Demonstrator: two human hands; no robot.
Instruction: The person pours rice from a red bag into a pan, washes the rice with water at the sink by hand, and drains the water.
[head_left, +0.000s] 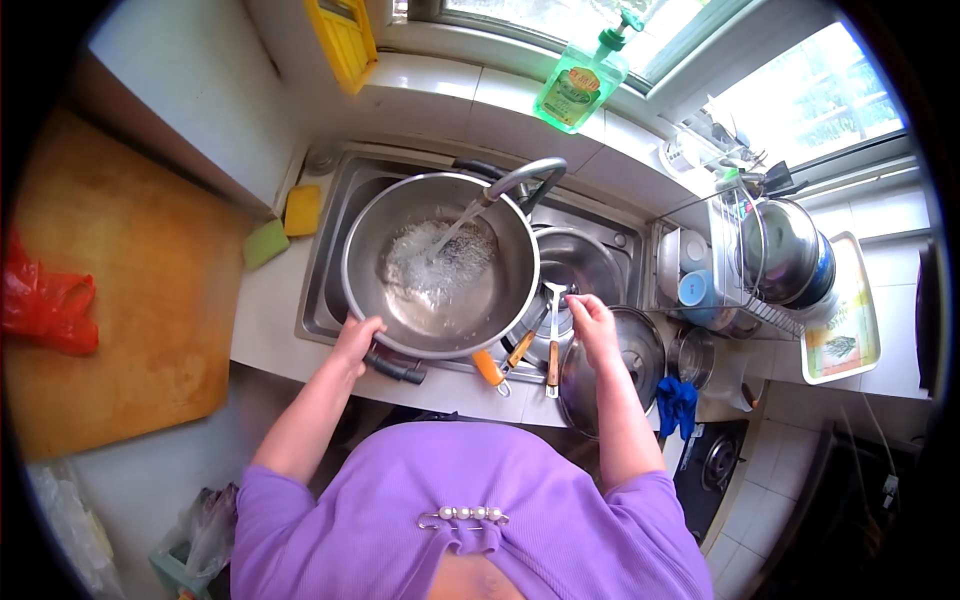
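Observation:
A large stainless steel pot (405, 330) sits over the left side of the sink (319, 300). Water runs into it from the curved faucet (529, 172) and churns at the bottom. My left hand (358, 343) grips the pot's near-left rim, beside its black handle (397, 369). Over the right basin, my right hand (595, 330) has its fingers curled together close to the metal head of a wooden-handled utensil (553, 337); whether it touches or holds anything is unclear. Below my right forearm lies a large metal lid (645, 352). A steel basin (592, 251) stands in the right basin.
Left are a yellow sponge (302, 211), a green sponge (266, 244) and a wooden board (150, 262) with a red plastic bag (52, 307). A green soap bottle (574, 94) stands on the sill. At right are a dish rack (720, 247), a tray (840, 330) and a blue cloth (677, 405).

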